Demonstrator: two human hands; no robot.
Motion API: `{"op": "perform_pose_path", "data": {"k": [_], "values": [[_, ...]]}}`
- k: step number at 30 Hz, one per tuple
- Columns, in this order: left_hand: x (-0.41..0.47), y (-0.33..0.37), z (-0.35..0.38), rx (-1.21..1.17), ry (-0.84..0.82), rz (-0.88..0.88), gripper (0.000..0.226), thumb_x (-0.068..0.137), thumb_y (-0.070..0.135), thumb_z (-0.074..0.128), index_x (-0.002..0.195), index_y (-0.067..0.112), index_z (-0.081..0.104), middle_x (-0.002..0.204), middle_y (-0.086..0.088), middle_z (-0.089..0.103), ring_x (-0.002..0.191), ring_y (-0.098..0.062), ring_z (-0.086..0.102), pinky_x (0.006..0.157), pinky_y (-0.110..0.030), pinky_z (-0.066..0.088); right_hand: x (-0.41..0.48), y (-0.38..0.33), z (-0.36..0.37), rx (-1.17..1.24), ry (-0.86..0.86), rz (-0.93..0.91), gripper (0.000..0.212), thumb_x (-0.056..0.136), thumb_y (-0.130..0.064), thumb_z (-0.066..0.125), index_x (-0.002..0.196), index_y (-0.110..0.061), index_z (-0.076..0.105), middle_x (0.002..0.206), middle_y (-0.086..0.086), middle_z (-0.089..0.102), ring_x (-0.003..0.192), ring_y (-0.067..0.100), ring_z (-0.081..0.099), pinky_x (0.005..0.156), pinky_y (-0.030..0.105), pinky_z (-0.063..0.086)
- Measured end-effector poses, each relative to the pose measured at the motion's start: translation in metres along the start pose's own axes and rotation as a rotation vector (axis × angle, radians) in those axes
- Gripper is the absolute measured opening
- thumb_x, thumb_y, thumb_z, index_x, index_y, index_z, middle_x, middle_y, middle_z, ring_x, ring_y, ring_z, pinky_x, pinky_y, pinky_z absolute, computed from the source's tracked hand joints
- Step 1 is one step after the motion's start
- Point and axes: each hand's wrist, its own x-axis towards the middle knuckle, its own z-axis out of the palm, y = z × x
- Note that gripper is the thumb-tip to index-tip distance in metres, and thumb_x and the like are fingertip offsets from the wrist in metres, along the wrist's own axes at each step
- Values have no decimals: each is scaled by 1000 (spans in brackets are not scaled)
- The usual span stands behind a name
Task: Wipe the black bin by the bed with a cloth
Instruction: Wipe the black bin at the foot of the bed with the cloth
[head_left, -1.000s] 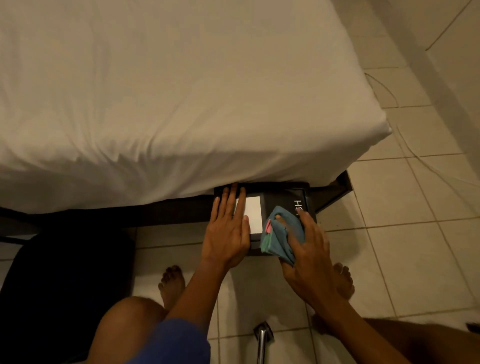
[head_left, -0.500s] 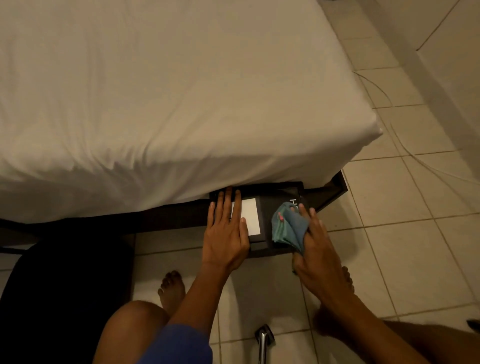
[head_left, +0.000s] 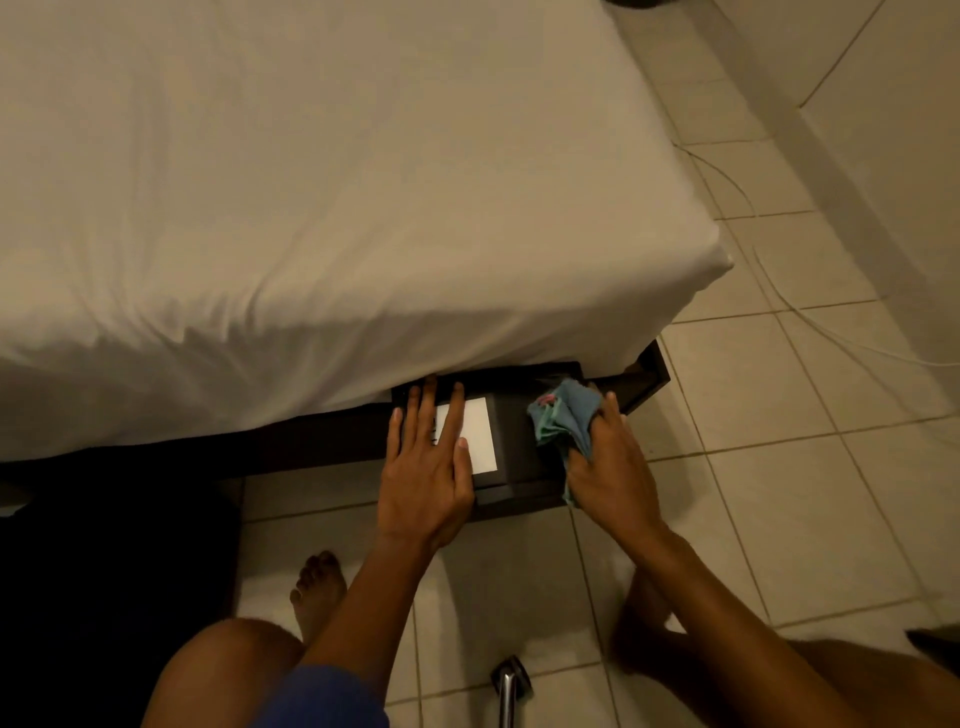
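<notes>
The black bin (head_left: 514, 447) stands on the floor against the bed frame, its far rim tucked under the overhanging sheet. A white label (head_left: 480, 434) covers part of its near face. My left hand (head_left: 426, 467) lies flat on the bin's left side, fingers spread over the label. My right hand (head_left: 608, 467) grips a bunched blue-green cloth (head_left: 563, 415) and presses it against the bin's right part, near the upper right corner.
The bed (head_left: 311, 208) with its white sheet fills the upper left, on a dark frame (head_left: 644, 382). A thin white cable (head_left: 779, 291) trails over the tiled floor at right. My bare feet, knees and a metal rod (head_left: 506, 686) are below; something black (head_left: 104, 571) lies at left.
My right hand has slid the cloth from the bin's middle to its right side and upward toward the far corner. My left hand has stayed flat on the label.
</notes>
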Motion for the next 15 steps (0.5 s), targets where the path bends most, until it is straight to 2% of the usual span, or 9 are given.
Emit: {"op": "perform_pose_path", "data": {"k": [2,3,5,6,9,15], "values": [[-1,1,1,-13,4,0,64,100,40,20,160,33,-4,169,-1,-13,155,-12,-15,127,-38,-8,11,3,-7,4,15,13,67,82,-4,57,141,-24,31,146,13,40,131,31,41,102,49,42],[-1,2,1,-13,6,0,64,100,40,19,160,34,-4,169,-1,-13,155,-12,-15,127,-38,-7,11,1,-9,13,26,1,65,82,-3,58,139,-22,33,143,12,44,124,30,48,97,43,47],[0,2,1,-11,8,5,64,100,40,21,160,34,-2,169,0,-11,156,-12,-13,128,-39,-5,-2,-6,-10,-7,56,-52,64,80,1,60,137,-16,38,141,8,41,115,22,52,88,29,49],[-1,1,1,-9,10,6,64,100,39,21,160,34,-1,169,-1,-9,156,-12,-12,128,-39,-3,-16,-8,-9,-66,76,-87,62,78,2,62,135,-14,42,141,8,38,116,21,48,88,26,48],[-2,-1,2,-11,16,2,63,100,39,22,160,34,1,170,0,-7,156,-11,-11,128,-41,2,-44,-9,-5,-324,121,-127,53,71,-4,71,121,-9,55,130,12,39,116,27,41,87,34,49],[1,5,0,7,38,24,63,101,36,31,160,36,8,170,-3,-1,157,-16,-5,128,-42,5,13,-24,-17,-327,162,-5,33,70,-8,70,100,-1,58,113,18,44,104,36,43,84,41,42]]}}
